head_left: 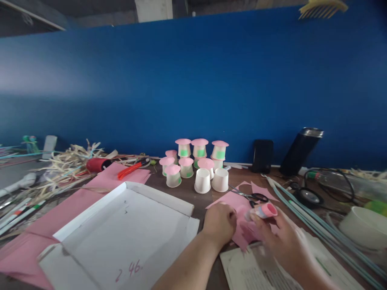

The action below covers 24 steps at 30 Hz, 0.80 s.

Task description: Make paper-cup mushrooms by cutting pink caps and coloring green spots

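Note:
My left hand (220,222) rests knuckles-up on a piece of pink paper (231,200) lying on the brown table, pressing it down. My right hand (279,235) holds a small glue stick (263,211) with a pink cap, its tip over the same pink paper. Black-handled scissors (253,196) lie just beyond the paper. Farther back stand two plain white paper cups (211,180) upside down, and behind them several cups with pink paper tops and green bands (193,158).
A flat white cardboard tray (121,233) lies at the left, on larger pink sheets (72,203). Straw strips, pens and a red cutter (129,170) clutter the far left. A dark flask (300,151), a phone (262,156), cables, long blue rods (305,219) and a white bowl (364,225) are at the right. Printed paper (254,272) lies under my right wrist.

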Motion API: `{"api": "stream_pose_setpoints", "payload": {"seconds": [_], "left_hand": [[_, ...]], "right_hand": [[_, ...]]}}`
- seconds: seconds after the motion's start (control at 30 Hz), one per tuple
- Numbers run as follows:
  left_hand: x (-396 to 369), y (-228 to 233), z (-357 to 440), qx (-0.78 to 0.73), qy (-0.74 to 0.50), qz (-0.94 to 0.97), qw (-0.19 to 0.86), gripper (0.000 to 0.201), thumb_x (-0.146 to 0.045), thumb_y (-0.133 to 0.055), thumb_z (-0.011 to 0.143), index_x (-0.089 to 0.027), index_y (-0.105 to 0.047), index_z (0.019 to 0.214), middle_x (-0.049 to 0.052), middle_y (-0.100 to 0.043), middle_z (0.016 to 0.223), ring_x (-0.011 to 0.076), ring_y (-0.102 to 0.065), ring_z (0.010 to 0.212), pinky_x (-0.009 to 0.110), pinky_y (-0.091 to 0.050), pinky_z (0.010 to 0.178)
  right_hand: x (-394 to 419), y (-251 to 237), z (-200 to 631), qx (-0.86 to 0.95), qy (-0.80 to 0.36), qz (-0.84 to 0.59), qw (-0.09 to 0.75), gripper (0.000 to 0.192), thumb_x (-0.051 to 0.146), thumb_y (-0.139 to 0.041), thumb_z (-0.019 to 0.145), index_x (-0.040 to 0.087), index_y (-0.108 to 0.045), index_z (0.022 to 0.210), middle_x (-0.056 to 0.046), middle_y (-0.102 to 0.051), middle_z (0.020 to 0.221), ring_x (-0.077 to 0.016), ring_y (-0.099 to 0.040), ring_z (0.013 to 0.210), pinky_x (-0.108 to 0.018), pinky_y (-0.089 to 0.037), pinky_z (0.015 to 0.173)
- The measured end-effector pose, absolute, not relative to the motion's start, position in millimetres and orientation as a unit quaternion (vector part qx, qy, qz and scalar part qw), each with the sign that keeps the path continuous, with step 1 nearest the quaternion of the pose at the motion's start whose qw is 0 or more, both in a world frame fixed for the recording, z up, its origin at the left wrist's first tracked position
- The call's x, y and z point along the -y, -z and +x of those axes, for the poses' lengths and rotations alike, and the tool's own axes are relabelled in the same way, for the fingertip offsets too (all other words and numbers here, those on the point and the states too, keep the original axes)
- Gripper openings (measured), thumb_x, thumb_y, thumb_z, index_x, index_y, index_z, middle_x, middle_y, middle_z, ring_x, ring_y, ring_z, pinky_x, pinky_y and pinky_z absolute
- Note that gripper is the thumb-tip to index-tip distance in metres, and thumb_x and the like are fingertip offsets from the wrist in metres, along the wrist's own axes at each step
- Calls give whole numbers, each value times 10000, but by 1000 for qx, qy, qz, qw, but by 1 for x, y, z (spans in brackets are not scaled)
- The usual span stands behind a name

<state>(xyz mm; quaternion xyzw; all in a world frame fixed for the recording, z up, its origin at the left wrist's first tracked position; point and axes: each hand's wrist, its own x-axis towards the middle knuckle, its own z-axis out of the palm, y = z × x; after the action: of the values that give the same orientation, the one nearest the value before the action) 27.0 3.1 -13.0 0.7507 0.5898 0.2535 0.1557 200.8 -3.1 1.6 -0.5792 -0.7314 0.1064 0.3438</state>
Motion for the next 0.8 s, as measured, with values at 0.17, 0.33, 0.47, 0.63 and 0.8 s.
{"api": "stream_pose_setpoints", "payload": {"seconds": [0.17, 0.33, 0.47, 0.63, 0.8], "left_hand": [[-3, 13, 27, -593, -270, 738, 173, 237, -222, -459, 781, -219, -694, 754, 24, -699, 842, 164, -612, 783, 258, -416, 669], [-2, 12, 27, -593, -270, 738, 175, 208, -232, -483, 778, -216, -690, 752, 23, -700, 836, 164, -610, 786, 262, -412, 670], [-2, 11, 27, -595, -256, 740, 181, 215, -213, -475, 782, -221, -689, 767, 20, -701, 854, 163, -606, 800, 259, -412, 672], [-1, 10, 27, -594, -260, 740, 177, 216, -206, -481, 782, -227, -694, 757, 16, -705, 832, 162, -605, 789, 256, -410, 671], [-2, 12, 27, -589, -273, 741, 174, 213, -265, -501, 806, -226, -704, 753, 27, -710, 834, 175, -609, 803, 261, -420, 693]], "right_hand": [[3, -5, 205, 726, -154, -562, 365, 273, 492, -506, 820, 235, -580, 871, -24, -714, 801, -210, -682, 745, -263, -513, 630], [-4, 10, 209, 733, -158, -577, 323, 288, 495, -495, 827, 235, -566, 927, -32, -715, 801, -222, -682, 722, -277, -508, 594], [-4, 11, 205, 757, -128, -551, 326, 267, 457, -487, 836, 226, -580, 931, -49, -718, 849, -220, -684, 751, -282, -506, 635], [-4, 12, 202, 771, -129, -538, 316, 299, 471, -487, 843, 217, -583, 966, -55, -724, 857, -230, -693, 773, -288, -508, 652], [-7, 16, 200, 782, -146, -530, 292, 299, 457, -463, 869, 218, -563, 1016, -69, -719, 910, -241, -686, 846, -295, -508, 685]]}}
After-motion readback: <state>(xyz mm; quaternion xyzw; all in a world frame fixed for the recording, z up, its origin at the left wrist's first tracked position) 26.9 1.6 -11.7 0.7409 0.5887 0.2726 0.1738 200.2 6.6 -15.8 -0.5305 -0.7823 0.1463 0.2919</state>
